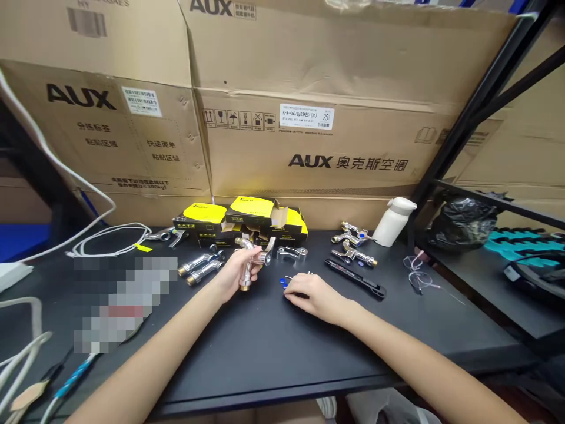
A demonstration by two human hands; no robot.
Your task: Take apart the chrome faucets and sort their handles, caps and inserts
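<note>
Inspecting hands: my left hand gripped a chrome faucet; my right hand lay loosely curled on small blue parts.
Boxes: yellow-black cartons, contents hidden from me.

A blurred patch covers part of the black table on the left, so what lies under it cannot be told. The left hand wraps the body of a metal tap, hiding its middle, and the right hand covers most of a small blue part. Both forearms and the white cables are cut off by the picture's edges.
</note>
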